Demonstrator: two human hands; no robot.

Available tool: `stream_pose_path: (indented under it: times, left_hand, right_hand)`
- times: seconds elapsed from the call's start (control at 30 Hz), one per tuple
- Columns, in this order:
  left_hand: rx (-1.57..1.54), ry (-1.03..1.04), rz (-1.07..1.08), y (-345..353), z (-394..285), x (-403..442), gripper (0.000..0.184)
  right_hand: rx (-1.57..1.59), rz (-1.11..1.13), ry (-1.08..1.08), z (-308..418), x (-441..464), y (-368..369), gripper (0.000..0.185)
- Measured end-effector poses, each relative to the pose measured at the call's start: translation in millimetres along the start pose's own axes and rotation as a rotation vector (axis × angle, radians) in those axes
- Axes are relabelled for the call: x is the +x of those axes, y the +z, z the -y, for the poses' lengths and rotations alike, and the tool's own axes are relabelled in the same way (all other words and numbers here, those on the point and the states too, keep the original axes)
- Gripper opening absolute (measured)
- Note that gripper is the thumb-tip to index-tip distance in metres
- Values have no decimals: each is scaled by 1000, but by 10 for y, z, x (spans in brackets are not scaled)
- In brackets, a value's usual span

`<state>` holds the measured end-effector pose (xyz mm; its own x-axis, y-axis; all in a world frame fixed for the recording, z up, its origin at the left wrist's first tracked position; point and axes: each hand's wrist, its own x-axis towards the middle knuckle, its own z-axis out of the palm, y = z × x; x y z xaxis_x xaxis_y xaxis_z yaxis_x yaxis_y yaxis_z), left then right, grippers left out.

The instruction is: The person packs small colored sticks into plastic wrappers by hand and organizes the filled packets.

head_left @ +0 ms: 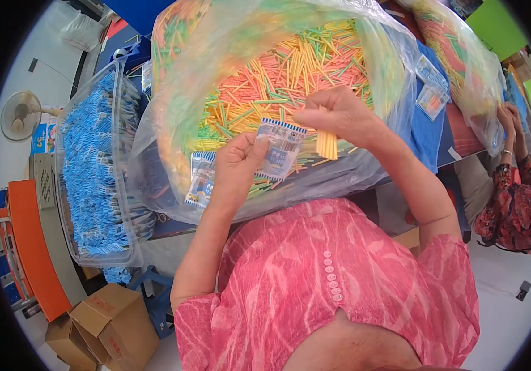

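Observation:
My left hand [238, 162] is closed, pinching a small clear packet [283, 147] with blue striped ends by its left side. Just to the right, my right hand [338, 114] is wrapped round a bundle of pale yellow sticks [327, 146], whose lower ends poke out below the fingers. Both hands are over a large clear plastic bag [265, 213] full of loose pink, yellow and green sticks [290, 68]. More small packets [201, 185] lie on the bag's near left side, partly behind my left wrist.
At left stands a clear plastic tub [131, 250] heaped with blue striped packets [95, 167]. Cardboard boxes [116, 321] sit on the floor below. Several packets [431, 93] rest on blue cloth at right. Another person's hands [509, 127] are beside a second bag of sticks [448, 55].

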<state>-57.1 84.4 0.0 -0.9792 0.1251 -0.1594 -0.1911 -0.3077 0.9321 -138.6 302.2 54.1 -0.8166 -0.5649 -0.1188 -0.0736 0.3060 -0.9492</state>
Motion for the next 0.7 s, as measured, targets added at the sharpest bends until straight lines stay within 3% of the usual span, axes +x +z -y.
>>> stream_pose_path:
  times: [0.13, 0.2, 0.23, 0.33, 0.53, 0.7]
  left_hand:
    - [93, -18, 17, -37, 78, -43, 22]
    - [108, 7, 50, -14, 34, 4, 22]
    - [146, 3, 52, -16, 47, -2, 23]
    - [134, 1, 51, 34, 25, -5, 25]
    - [178, -26, 68, 3, 36, 19, 24]
    - [307, 69, -102, -40, 121, 2, 18]
  right_hand:
    - [-134, 140, -26, -161, -119, 11, 34]
    - [-289, 96, -120, -270, -137, 55, 39]
    - [-252, 100, -65, -175, -155, 74, 34]
    - [-177, 66, -164, -62, -161, 117, 28]
    - [-221, -5, -229, -16, -141, 122, 33]
    - [-266, -13, -244, -92, -179, 162, 31]
